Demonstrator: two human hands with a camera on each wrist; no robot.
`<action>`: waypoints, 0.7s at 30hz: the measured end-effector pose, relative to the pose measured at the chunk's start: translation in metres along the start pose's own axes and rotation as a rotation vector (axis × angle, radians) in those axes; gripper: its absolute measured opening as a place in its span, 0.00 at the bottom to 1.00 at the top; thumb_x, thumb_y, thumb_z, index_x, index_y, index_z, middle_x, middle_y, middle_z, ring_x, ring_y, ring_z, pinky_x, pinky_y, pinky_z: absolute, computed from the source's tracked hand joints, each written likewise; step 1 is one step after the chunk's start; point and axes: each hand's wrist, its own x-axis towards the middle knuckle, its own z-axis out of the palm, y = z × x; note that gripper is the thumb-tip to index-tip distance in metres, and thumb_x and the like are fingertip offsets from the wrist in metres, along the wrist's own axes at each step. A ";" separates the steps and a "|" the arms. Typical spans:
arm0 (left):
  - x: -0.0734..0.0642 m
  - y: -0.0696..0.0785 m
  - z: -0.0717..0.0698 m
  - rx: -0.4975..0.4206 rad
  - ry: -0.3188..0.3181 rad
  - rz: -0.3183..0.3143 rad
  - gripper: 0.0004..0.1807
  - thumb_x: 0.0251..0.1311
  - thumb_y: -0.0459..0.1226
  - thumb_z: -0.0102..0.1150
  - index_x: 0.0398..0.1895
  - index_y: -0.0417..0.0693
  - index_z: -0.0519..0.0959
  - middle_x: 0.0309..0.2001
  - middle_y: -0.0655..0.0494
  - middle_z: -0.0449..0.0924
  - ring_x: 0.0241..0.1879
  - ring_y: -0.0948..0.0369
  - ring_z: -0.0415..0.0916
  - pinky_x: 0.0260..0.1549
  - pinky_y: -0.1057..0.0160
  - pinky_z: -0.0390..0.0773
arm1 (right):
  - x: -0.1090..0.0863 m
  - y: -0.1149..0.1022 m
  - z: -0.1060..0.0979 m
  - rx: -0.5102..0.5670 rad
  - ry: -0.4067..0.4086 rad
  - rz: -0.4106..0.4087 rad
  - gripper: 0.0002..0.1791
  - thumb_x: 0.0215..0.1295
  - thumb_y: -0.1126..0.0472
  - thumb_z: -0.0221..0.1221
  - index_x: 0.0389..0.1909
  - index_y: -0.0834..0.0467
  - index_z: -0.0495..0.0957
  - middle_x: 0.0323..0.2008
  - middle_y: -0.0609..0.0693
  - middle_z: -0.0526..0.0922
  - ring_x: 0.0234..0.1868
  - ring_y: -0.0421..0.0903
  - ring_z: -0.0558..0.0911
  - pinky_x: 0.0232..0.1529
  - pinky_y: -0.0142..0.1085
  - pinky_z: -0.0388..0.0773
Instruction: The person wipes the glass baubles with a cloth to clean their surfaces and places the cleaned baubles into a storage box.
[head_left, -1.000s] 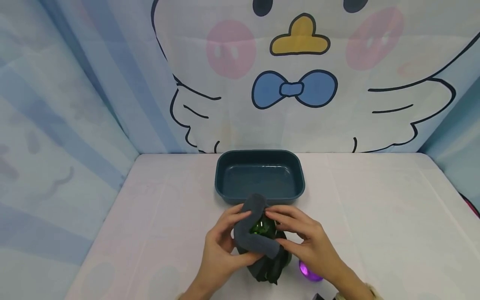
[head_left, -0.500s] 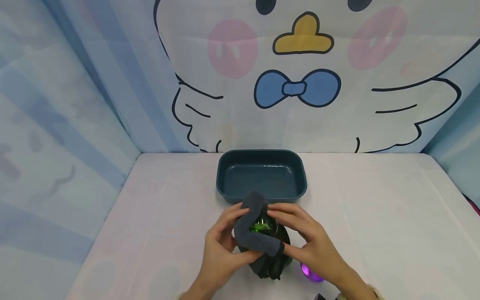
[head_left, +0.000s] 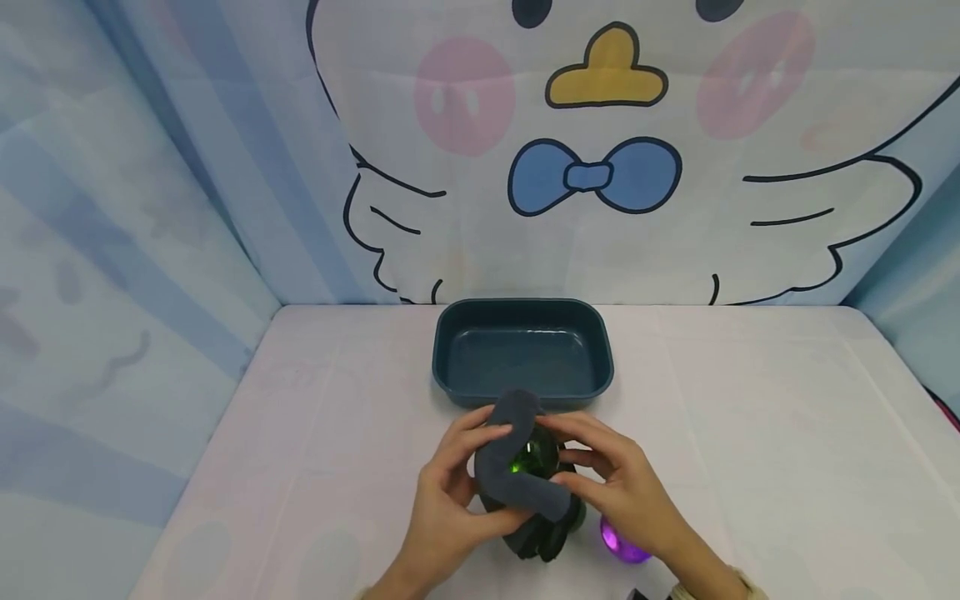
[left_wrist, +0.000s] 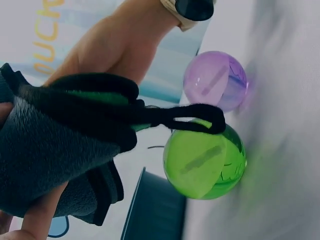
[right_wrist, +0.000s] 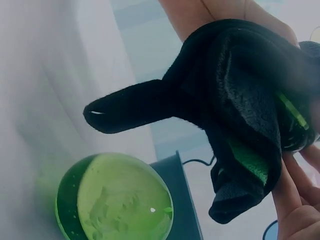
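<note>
A dark grey plush cloth (head_left: 495, 471) with black edging is bent around a clear green ball (head_left: 537, 457). My left hand (head_left: 453, 492) grips the cloth from the left, thumb across its near side. From the right, my right hand (head_left: 618, 471) pinches the cloth's edges beside the ball, fingertips at the top and thumb lower down. A narrow black loop (left_wrist: 215, 117) hangs off the cloth in the left wrist view. Below it another green ball (left_wrist: 202, 162) lies on the table, mostly hidden by the cloth from above. Near my right wrist lies a purple ball (head_left: 621, 543).
A dark teal rectangular tray (head_left: 517, 350) stands just beyond my hands on the white-covered table (head_left: 772, 417). Behind the table hangs a printed curtain (head_left: 585, 250) with a cartoon bow tie, and more fabric closes off both sides.
The cloth has tilted and shifted slightly toward me and to the right. My right thumb has moved up from the cloth's lower end to beside the green ball. The tray stays put.
</note>
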 end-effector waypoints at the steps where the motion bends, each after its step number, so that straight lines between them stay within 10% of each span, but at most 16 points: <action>1: 0.000 -0.001 0.000 0.001 -0.001 0.020 0.36 0.44 0.21 0.73 0.61 0.40 0.74 0.69 0.44 0.63 0.68 0.50 0.65 0.51 0.50 0.81 | 0.000 -0.001 0.000 -0.006 0.001 0.015 0.30 0.57 0.76 0.65 0.63 0.63 0.74 0.58 0.52 0.78 0.59 0.38 0.78 0.52 0.31 0.81; 14: 0.000 -0.001 0.002 0.000 0.066 -0.040 0.35 0.42 0.21 0.73 0.59 0.39 0.75 0.68 0.44 0.64 0.66 0.51 0.68 0.54 0.54 0.80 | 0.000 -0.001 -0.003 -0.044 -0.086 -0.189 0.33 0.53 0.79 0.67 0.62 0.62 0.74 0.63 0.58 0.73 0.67 0.46 0.72 0.63 0.34 0.74; 21: -0.001 -0.001 0.001 0.015 0.030 -0.036 0.35 0.44 0.23 0.73 0.60 0.40 0.75 0.69 0.45 0.63 0.69 0.52 0.64 0.55 0.54 0.79 | -0.002 0.001 -0.004 0.006 -0.051 -0.091 0.31 0.56 0.79 0.65 0.62 0.63 0.74 0.61 0.56 0.76 0.63 0.42 0.76 0.55 0.34 0.79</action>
